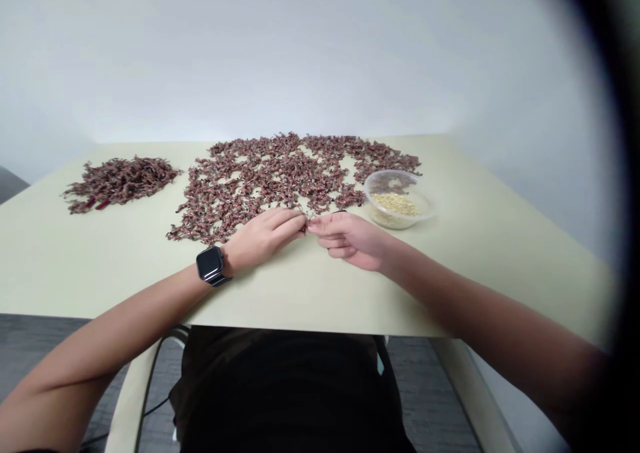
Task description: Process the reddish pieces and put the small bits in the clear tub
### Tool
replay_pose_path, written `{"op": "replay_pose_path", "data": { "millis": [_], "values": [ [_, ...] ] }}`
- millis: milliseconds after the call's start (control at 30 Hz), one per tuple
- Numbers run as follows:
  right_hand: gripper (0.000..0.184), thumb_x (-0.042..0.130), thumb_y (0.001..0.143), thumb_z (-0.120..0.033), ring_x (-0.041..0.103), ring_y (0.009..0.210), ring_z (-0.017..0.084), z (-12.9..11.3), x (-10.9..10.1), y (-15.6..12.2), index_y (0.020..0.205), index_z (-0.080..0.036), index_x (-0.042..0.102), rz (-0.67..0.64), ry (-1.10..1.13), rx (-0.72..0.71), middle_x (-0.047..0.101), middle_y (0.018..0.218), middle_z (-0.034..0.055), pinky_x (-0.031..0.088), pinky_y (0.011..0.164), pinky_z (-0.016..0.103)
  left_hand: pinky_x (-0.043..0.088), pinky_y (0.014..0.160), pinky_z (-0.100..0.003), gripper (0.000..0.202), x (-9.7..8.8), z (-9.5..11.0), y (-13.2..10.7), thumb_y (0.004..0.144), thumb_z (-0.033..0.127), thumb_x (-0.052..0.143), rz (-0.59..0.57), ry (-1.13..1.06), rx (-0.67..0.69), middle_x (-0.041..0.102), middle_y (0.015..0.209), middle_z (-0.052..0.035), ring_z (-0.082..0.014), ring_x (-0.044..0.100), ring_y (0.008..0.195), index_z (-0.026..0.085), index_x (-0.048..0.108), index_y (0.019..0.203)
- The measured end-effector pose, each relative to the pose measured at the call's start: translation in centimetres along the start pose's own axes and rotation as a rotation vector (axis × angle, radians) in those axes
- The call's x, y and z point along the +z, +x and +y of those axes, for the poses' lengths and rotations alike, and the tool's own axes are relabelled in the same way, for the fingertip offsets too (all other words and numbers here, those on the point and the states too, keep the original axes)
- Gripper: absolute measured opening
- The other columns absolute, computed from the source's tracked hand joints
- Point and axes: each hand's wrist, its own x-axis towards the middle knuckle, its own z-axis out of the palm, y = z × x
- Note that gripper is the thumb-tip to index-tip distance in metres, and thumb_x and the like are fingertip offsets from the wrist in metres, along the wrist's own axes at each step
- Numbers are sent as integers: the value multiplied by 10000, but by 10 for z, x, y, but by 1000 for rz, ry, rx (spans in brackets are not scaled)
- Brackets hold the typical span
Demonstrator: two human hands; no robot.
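Observation:
My left hand (266, 238), with a black watch (211, 265) on its wrist, rests at the front edge of a wide spread of reddish-brown dried pods (265, 180) that look like dried chilies. Facing it, my right hand (354, 240) has thumb and forefinger pinched together. The fingertips of both hands meet at a small dark piece, mostly hidden between them. Just right of my right hand stands a clear plastic bowl (376, 218) holding pale yellow flakes or seeds (397, 204).
At the left of the pale yellow table (505, 240) lies a separate, denser heap of dark dried pods (123, 181), with a brighter red piece (103, 204) at its front. A pale wall (280, 53) rises behind the table. The table's front edge runs close to my body.

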Motion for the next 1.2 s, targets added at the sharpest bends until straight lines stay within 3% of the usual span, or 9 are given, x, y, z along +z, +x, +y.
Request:
{"op": "replay_pose_path", "data": {
  "millis": [67, 200, 367, 667, 767, 867, 967, 1100, 1200],
  "values": [
    [292, 777, 822, -414, 161, 504, 77, 2, 0, 1, 910, -171, 639, 112, -105, -128, 321, 614, -85, 124, 442, 252, 535, 900, -366, 302, 3, 2, 0, 1039, 283, 494, 60, -56, -94, 683, 1160, -149, -222, 651, 1036, 169, 553, 1312],
    [184, 691, 916, -383, 312, 520, 105, 10, 1, 2, 955, -203, 678, 400, -579, -482, 349, 576, -73, 243, 513, 275, 520, 861, -313, 274, 6, 7, 0, 1043, 306, 491, 85, -133, -203, 697, 1085, -110, -188, 654, 948, 167, 567, 1266],
    [111, 617, 959, -293, 370, 536, 116, 13, -1, 2, 953, -205, 684, 424, -896, -650, 345, 568, -72, 302, 589, 285, 507, 851, -292, 251, 4, 10, 2, 1046, 319, 481, 50, -166, -229, 699, 1076, -93, -183, 660, 944, 175, 573, 1231],
    [82, 612, 943, -263, 354, 533, 110, 14, 6, -2, 910, -197, 646, 422, -845, -656, 352, 581, -70, 291, 578, 291, 523, 865, -322, 262, 4, 10, 3, 1035, 273, 510, 62, -65, -128, 690, 1114, -128, -210, 649, 989, 150, 557, 1260],
    [117, 640, 935, -306, 328, 526, 105, 12, 9, -1, 888, -201, 619, 373, -573, -513, 354, 583, -70, 252, 532, 281, 524, 902, -367, 271, 3, 5, 2, 1026, 249, 521, 67, 33, -40, 686, 1148, -155, -237, 645, 1031, 138, 563, 1269],
    [208, 711, 887, -370, 226, 500, 85, 8, 10, 0, 889, -199, 593, 199, -194, -262, 346, 608, -80, 177, 473, 265, 512, 940, -404, 277, 1, 4, 2, 1019, 243, 526, 56, 50, 13, 686, 1173, -166, -253, 642, 1072, 143, 573, 1273],
    [269, 742, 866, -417, 175, 489, 71, 6, 5, 2, 892, -190, 600, 107, -43, -127, 311, 616, -90, 147, 453, 252, 514, 882, -364, 254, 1, 9, 4, 1018, 286, 527, 90, -139, -166, 693, 1112, -132, -220, 647, 992, 158, 594, 1227],
    [251, 683, 921, -445, 388, 486, 89, 13, -4, 9, 987, -210, 623, 318, -325, -332, 472, 650, -57, 287, 462, 251, 480, 664, -256, 266, 4, 15, 12, 1050, 380, 438, 124, -749, -606, 653, 880, -46, -132, 584, 724, 170, 601, 1035],
    [250, 676, 935, -398, 487, 556, 116, 19, -7, 13, 1113, -229, 622, 379, -488, -475, 527, 674, -49, 385, 522, 256, 456, 620, -240, 328, 6, 11, 15, 1050, 419, 424, 105, -1193, -713, 605, 822, -38, -118, 538, 671, 152, 599, 974]
  ]
}}
